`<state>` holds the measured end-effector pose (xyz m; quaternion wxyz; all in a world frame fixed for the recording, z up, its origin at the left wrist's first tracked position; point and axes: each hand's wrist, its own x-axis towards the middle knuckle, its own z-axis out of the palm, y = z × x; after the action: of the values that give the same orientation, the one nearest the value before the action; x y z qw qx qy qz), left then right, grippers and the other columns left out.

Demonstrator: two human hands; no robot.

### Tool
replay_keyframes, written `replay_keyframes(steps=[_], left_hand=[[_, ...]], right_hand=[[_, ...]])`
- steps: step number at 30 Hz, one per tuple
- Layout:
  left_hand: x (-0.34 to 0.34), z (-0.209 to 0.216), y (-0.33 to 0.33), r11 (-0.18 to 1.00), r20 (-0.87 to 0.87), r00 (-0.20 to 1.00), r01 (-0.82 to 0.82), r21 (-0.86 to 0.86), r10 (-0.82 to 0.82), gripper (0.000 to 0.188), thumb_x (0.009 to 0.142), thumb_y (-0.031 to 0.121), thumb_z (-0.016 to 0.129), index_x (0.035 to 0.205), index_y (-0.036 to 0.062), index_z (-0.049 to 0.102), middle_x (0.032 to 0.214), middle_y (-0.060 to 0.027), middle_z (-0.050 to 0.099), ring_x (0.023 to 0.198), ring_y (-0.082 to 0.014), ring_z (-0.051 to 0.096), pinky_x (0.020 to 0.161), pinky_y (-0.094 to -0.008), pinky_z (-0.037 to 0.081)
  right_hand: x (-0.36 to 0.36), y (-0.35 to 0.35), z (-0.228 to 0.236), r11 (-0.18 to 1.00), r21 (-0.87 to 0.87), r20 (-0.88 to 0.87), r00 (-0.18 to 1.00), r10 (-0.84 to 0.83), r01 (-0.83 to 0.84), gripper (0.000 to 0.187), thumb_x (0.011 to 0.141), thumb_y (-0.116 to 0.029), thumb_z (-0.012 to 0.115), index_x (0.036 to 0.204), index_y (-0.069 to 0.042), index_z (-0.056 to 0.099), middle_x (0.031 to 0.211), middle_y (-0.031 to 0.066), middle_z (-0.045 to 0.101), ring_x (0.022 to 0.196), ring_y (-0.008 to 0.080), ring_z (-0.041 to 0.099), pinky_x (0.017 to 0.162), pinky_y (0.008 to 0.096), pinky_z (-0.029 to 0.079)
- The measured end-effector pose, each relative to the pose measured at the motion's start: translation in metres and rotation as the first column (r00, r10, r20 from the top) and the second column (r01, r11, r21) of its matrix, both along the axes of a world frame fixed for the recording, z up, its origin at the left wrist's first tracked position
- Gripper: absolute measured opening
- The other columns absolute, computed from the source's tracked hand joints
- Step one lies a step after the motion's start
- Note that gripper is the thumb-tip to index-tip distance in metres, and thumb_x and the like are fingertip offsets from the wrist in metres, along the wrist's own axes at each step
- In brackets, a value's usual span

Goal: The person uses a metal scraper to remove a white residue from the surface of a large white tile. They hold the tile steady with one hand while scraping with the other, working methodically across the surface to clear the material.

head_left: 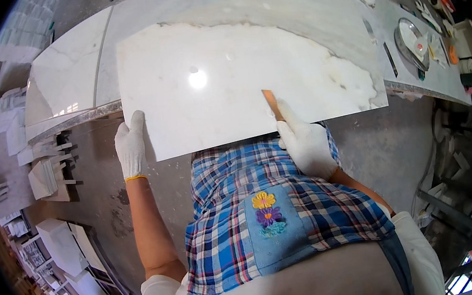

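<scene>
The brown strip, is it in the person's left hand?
No, the right hand holds the brown strip, while the left hand is at the left edge of the white slab.

The slab (222,79) looks like polished stone: smooth and glossy enough to mirror a lamp as a hard white spot, rougher-looking along its brown vein. At the table's left end, the tile (67,70) shines too, while the table's front edge (78,120) is rough and grainy. Near its right end the bowl (401,48) has a metallic sheen. Both gloves (131,145) are matt knitted cloth; the apron (221,225) is soft woven cloth with raised thread flowers (267,216).
</scene>
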<state>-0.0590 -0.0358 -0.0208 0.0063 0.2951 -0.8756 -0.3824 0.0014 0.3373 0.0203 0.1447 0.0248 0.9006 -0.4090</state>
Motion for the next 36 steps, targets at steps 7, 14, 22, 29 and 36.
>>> replay_keyframes(steps=[7, 14, 22, 29, 36], left_hand=[[-0.002, -0.002, -0.001, 0.999, 0.043, 0.999, 0.009, -0.031, -0.008, 0.062, 0.092, 0.052, 0.067, 0.101, -0.0095, 0.067, 0.089, -0.0166, 0.069, 0.084, -0.0208, 0.060, 0.082, -0.0357, 0.049], [0.000, -0.007, -0.005, 0.999, 0.021, 1.000, 0.009, -0.045, -0.008, 0.063, 0.091, 0.052, 0.067, 0.106, -0.0098, 0.068, 0.094, -0.0199, 0.071, 0.088, -0.0239, 0.064, 0.085, -0.0369, 0.049], [-0.001, -0.007, -0.008, 0.998, 0.033, 0.999, 0.011, -0.056, -0.009, 0.063, 0.091, 0.052, 0.067, 0.105, -0.0097, 0.068, 0.093, -0.0207, 0.071, 0.085, -0.0248, 0.064, 0.082, -0.0379, 0.050], [0.001, -0.007, -0.003, 0.998, 0.031, 1.000, 0.006, -0.067, -0.003, 0.065, 0.091, 0.054, 0.066, 0.101, -0.0101, 0.067, 0.091, -0.0200, 0.071, 0.085, -0.0266, 0.065, 0.083, -0.0379, 0.050], [0.000, -0.002, 0.003, 0.998, 0.016, 1.000, 0.002, -0.060, -0.001, 0.065, 0.090, 0.055, 0.067, 0.105, -0.0080, 0.068, 0.095, -0.0200, 0.072, 0.091, -0.0280, 0.068, 0.086, -0.0388, 0.050]], right_hand=[[0.002, 0.005, -0.001, 0.996, 0.058, -0.045, 0.996, 0.074, -0.071, 0.050, 0.099, -0.019, 0.055, 0.147, -0.004, 0.048, 0.074, 0.0231, 0.066, 0.065, 0.0385, 0.066, 0.060, 0.0437, 0.053], [0.003, 0.008, -0.001, 0.990, 0.087, -0.120, 0.986, 0.118, -0.108, 0.047, 0.097, -0.016, 0.058, 0.142, -0.003, 0.054, 0.077, 0.0225, 0.068, 0.063, 0.0360, 0.066, 0.059, 0.0416, 0.053], [0.014, 0.014, -0.007, 0.962, 0.146, -0.168, 0.953, 0.253, -0.229, 0.046, 0.096, -0.014, 0.059, 0.139, 0.000, 0.056, 0.078, 0.0186, 0.069, 0.061, 0.0294, 0.066, 0.057, 0.0378, 0.054], [0.008, 0.015, -0.012, 0.986, 0.093, -0.175, 0.972, 0.156, -0.141, 0.048, 0.098, -0.017, 0.056, 0.143, 0.000, 0.052, 0.083, 0.0201, 0.071, 0.067, 0.0325, 0.068, 0.064, 0.0398, 0.055], [-0.006, -0.006, 0.009, 0.967, 0.145, -0.043, 0.976, 0.216, -0.207, 0.048, 0.098, -0.017, 0.055, 0.144, -0.002, 0.052, 0.080, 0.0217, 0.069, 0.069, 0.0367, 0.068, 0.065, 0.0437, 0.054]])
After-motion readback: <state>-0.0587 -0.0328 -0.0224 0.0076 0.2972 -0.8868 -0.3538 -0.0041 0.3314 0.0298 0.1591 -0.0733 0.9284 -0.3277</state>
